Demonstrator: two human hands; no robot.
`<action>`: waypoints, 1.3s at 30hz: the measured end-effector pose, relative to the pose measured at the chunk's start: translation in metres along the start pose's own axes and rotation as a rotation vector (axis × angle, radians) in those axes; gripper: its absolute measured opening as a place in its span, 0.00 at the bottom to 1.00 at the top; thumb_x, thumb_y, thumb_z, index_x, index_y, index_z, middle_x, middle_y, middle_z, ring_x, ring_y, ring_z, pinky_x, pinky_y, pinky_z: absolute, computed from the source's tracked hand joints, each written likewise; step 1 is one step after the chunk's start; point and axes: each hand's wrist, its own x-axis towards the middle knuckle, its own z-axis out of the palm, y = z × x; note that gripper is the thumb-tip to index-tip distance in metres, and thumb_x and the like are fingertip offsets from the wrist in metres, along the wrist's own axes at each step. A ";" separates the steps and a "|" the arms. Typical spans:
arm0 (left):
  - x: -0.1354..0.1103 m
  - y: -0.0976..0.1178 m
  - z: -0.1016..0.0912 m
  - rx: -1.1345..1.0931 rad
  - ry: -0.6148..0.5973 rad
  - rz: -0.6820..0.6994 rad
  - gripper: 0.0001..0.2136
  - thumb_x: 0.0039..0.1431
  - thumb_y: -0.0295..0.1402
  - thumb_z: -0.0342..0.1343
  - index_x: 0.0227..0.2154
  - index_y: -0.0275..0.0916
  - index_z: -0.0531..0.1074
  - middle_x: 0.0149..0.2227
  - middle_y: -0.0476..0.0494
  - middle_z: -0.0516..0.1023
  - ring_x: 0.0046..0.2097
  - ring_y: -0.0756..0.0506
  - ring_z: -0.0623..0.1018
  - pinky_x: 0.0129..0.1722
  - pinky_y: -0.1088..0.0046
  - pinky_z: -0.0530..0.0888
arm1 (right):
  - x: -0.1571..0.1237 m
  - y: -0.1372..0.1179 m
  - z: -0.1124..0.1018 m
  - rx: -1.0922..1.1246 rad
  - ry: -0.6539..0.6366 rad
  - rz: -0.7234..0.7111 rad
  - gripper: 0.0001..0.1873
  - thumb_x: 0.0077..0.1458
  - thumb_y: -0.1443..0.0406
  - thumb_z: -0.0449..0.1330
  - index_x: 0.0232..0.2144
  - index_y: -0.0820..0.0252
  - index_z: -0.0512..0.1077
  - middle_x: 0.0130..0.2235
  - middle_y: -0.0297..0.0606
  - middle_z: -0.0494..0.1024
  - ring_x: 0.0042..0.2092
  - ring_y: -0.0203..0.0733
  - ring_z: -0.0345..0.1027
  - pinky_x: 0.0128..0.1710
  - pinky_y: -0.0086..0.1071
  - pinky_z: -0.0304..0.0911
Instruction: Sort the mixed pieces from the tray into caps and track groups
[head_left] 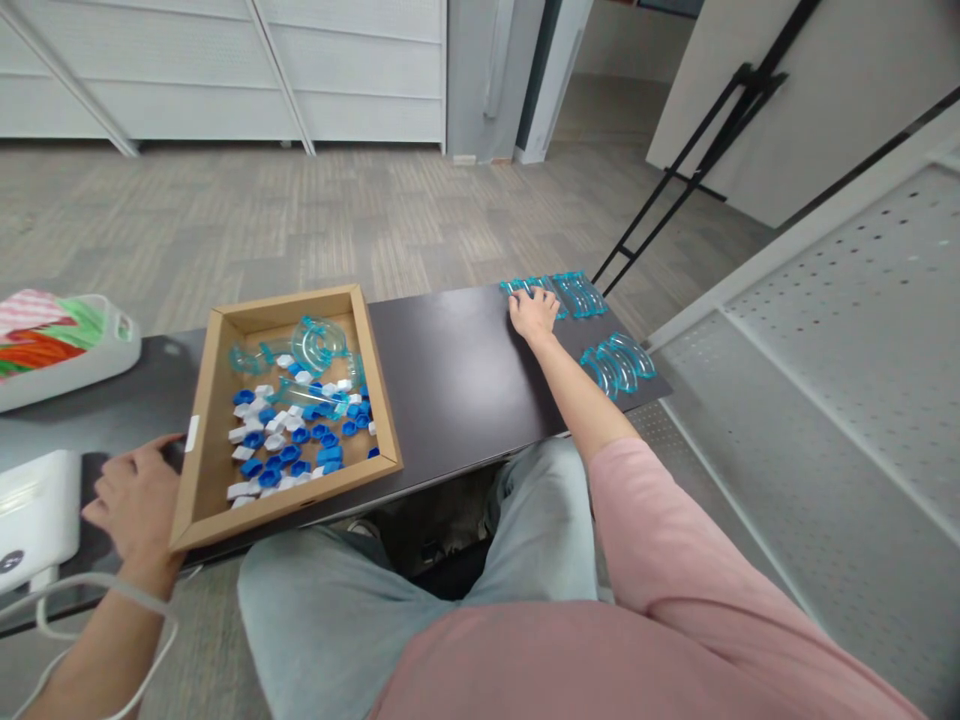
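At the far right of the table, my right hand reaches over the left end of a row of clear teal plastic track pieces. Its fingers are apart and touch the row; the palm hides part of the pieces below. Nearer me lies a second group of curved teal pieces. My left hand rests on the table beside the left wall of a cardboard box, fingers loosely spread and holding nothing visible. Inside the box are blue and white hexagonal pieces and several clear teal parts.
A white power-bank-like device with a white cable lies left of my left hand; the cable loops over my forearm. Behind it stands a white basket of colourful items. A perforated grey panel borders the right side.
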 end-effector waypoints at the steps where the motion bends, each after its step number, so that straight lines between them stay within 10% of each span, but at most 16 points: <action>1: 0.001 0.001 -0.001 0.004 0.005 -0.006 0.42 0.56 0.48 0.47 0.77 0.78 0.67 0.81 0.45 0.71 0.79 0.15 0.68 0.68 0.23 0.66 | 0.000 0.002 -0.001 0.008 -0.009 0.001 0.27 0.81 0.56 0.52 0.65 0.54 0.86 0.76 0.56 0.75 0.74 0.73 0.60 0.74 0.66 0.56; 8: 0.004 -0.002 0.005 0.034 -0.003 0.029 0.39 0.65 0.44 0.43 0.80 0.67 0.65 0.80 0.30 0.69 0.80 0.17 0.67 0.69 0.22 0.64 | -0.008 0.002 -0.014 -0.061 -0.110 -0.030 0.27 0.84 0.54 0.51 0.70 0.50 0.83 0.77 0.53 0.76 0.76 0.69 0.59 0.74 0.62 0.57; 14: 0.002 0.013 0.000 0.227 -0.054 -0.015 0.33 0.81 0.38 0.32 0.73 0.35 0.76 0.72 0.15 0.72 0.74 0.21 0.72 0.71 0.36 0.68 | -0.022 -0.020 -0.031 -0.059 -0.002 -0.093 0.29 0.83 0.54 0.52 0.75 0.53 0.78 0.78 0.57 0.72 0.77 0.71 0.58 0.73 0.63 0.57; 20: -0.004 0.022 -0.012 0.203 -0.099 0.049 0.26 0.85 0.33 0.40 0.74 0.32 0.73 0.71 0.15 0.71 0.71 0.24 0.72 0.67 0.43 0.68 | -0.081 -0.127 -0.041 0.268 -0.167 -0.742 0.20 0.80 0.57 0.57 0.64 0.55 0.82 0.60 0.50 0.85 0.57 0.57 0.78 0.64 0.50 0.61; 25: -0.009 0.022 -0.017 0.161 -0.111 0.088 0.25 0.84 0.36 0.47 0.75 0.38 0.73 0.72 0.18 0.71 0.72 0.25 0.70 0.65 0.48 0.65 | -0.161 -0.230 -0.036 0.186 -0.358 -1.072 0.23 0.78 0.56 0.63 0.68 0.56 0.80 0.61 0.50 0.86 0.62 0.59 0.78 0.63 0.47 0.60; 31: -0.014 0.029 -0.024 0.123 -0.127 0.092 0.26 0.83 0.35 0.47 0.77 0.37 0.73 0.74 0.17 0.71 0.73 0.25 0.71 0.65 0.47 0.64 | -0.188 -0.270 -0.017 0.025 -0.481 -1.001 0.21 0.76 0.63 0.64 0.66 0.56 0.85 0.64 0.53 0.86 0.67 0.62 0.77 0.68 0.50 0.63; 39: -0.014 0.028 -0.019 0.119 -0.079 0.105 0.25 0.81 0.36 0.49 0.74 0.39 0.76 0.71 0.19 0.73 0.72 0.23 0.72 0.64 0.46 0.66 | -0.152 -0.246 -0.005 0.828 -0.615 -0.644 0.26 0.80 0.55 0.55 0.66 0.51 0.87 0.56 0.40 0.90 0.52 0.51 0.81 0.61 0.47 0.76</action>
